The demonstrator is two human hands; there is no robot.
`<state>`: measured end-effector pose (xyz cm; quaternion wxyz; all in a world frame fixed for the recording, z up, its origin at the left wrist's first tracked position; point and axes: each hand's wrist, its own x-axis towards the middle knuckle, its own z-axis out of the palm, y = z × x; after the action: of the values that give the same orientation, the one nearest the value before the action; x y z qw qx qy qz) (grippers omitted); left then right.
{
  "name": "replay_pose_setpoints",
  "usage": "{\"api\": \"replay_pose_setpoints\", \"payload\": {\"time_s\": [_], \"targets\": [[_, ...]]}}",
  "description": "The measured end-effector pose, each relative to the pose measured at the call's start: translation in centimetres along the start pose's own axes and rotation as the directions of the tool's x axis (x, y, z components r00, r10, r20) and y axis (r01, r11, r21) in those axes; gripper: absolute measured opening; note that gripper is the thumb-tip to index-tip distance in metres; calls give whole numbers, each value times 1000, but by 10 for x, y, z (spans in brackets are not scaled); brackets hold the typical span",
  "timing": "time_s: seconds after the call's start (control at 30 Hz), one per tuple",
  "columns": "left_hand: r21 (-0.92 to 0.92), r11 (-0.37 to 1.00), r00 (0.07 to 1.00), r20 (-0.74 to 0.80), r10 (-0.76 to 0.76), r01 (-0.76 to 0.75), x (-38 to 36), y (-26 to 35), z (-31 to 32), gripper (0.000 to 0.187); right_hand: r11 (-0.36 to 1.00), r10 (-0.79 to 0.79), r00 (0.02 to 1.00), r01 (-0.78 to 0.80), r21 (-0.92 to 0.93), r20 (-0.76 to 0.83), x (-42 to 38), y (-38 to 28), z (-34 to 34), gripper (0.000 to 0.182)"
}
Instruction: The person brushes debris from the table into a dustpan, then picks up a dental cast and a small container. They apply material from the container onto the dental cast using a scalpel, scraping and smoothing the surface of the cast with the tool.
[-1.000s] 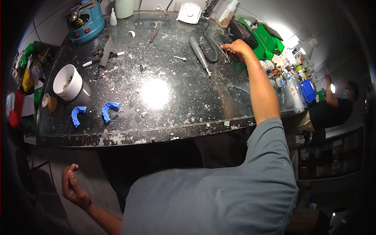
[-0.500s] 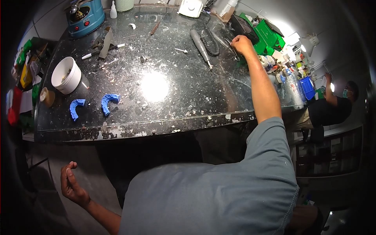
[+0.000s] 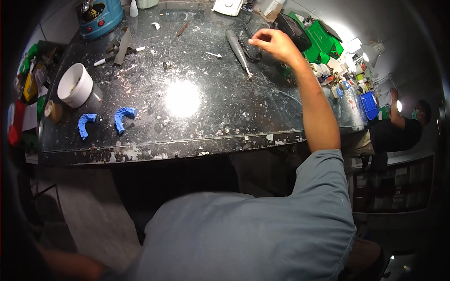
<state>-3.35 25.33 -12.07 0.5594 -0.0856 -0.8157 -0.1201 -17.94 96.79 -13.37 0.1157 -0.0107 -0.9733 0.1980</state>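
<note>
While left forearm (image 3: 72,264) blurs at eight o'clock, left hand unseen, blue arches (image 3: 119,121) lie at nine on bench (image 3: 262,114). Grey handpiece (image 3: 237,51) at twelve; right hand (image 3: 279,45) near, toward one, fingers curled, cannot tell if pinching.

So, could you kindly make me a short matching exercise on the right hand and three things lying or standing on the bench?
1. right hand
2. handpiece
3. tub
4. two arch-shaped pieces

A. blue, lying near the front edge of the bench
B. white and round, standing toward the left end
C. fingers curled, close to the coiled cord
D. grey and slender, its narrow tip toward the front edge

Pairs: 1-C, 2-D, 3-B, 4-A
</note>
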Motion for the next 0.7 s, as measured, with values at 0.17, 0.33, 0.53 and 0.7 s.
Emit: {"api": "replay_pose_setpoints", "payload": {"time_s": [0.17, 0.33, 0.53, 0.7], "targets": [[181, 979, 989, -127, -72, 95, 31, -30, -18, 33, 959, 100, 991, -72, -273, 91, 7, -38, 12, 55], [235, 966, 988, -129, -84, 113, 34, -35, -25, 32, 891, 238, 960, -155, -426, 147, 19, -28, 29, 56], [229, 964, 986, -129, -106, 133, 30, -34, -26, 31, 804, 248, 969, -199, -560, 12, 28, -9, 23, 44], [213, 967, 982, -158, -105, 138, 32, -34, -30, 31, 794, 268, 963, -239, -559, -31, 46, 23, 14, 45]]}}
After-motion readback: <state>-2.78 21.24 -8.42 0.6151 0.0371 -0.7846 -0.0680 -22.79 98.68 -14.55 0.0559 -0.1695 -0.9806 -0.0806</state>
